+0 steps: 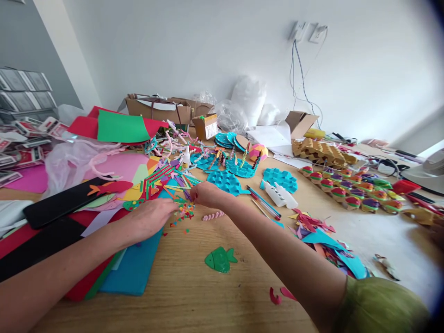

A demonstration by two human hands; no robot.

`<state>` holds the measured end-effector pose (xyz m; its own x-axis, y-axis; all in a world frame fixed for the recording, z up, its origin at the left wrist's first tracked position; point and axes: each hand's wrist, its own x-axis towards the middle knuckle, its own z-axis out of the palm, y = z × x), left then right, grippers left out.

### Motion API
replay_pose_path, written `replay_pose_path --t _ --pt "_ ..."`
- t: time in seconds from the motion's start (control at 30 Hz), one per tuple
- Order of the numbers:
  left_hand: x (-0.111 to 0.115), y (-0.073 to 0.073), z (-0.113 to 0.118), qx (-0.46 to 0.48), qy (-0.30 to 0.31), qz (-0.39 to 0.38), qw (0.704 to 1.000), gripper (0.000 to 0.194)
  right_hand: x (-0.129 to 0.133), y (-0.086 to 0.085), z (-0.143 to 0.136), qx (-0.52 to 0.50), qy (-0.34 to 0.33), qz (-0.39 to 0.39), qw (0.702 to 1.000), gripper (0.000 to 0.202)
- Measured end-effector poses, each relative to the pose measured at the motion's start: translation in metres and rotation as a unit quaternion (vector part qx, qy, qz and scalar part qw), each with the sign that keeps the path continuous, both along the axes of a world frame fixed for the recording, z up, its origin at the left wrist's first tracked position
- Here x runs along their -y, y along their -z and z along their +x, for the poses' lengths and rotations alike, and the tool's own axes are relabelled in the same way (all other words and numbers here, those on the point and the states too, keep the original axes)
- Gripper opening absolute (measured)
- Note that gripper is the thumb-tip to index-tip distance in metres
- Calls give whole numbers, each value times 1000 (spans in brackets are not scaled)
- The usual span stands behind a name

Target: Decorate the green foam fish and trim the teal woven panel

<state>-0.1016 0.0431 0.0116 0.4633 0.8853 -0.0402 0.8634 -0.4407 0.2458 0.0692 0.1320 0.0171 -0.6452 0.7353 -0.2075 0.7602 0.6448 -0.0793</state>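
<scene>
My left hand (154,215) reaches in from the left, its fingers drawn together at the edge of a pile of tiny coloured paper bits (185,212). Opposite it, my right hand (206,195) bends over the far side of the same pile, fingers curled in a pinch. What either hand holds, if anything, is too small or hidden to make out. A green paper fish (220,260) with a drawn eye lies flat on the table nearer to me. Just right of the pile sits a pink twisted pipe cleaner (213,216). Behind my hands spread many thin paper strips (161,178).
Blue egg-carton pieces (224,181), white glue bottles (279,194) and pens (265,203) lie beyond my right arm. Paper scraps (333,240) and a painted egg tray (350,189) are farther right. Coloured sheets (133,268) and a black case (65,203) lie left.
</scene>
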Motion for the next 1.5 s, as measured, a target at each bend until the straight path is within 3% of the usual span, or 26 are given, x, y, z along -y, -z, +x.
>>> replay_pose_path --t 0.27,0.63,0.87,1.03,1.13,1.27,1.33,1.5 --pt "-3 -9 -6 35 -41 -57 997 39 -1 1 1 3 -29 0 1000 20" --pt "-4 -9 -2 24 -45 -55 997 38 1 -7 -5 9 -12 -36 999 17" --pt "-13 -2 -2 88 -40 -43 994 35 -4 -2 7 -95 14 -99 990 9" --pt "-29 -3 10 195 -62 -86 975 30 -8 -2 22 -235 23 -198 951 9" --pt "-30 -6 22 321 -119 -189 920 28 -3 -7 30 -313 17 -259 914 13" --pt "-24 -7 35 505 -150 -320 787 20 8 -13 35 -378 10 -298 876 13" --pt "-20 -7 38 557 -145 -352 738 17 13 -14 35 -398 7 -301 866 11" --pt "-10 -7 40 623 -156 -383 664 10 26 -10 37 -459 3 -216 862 13"
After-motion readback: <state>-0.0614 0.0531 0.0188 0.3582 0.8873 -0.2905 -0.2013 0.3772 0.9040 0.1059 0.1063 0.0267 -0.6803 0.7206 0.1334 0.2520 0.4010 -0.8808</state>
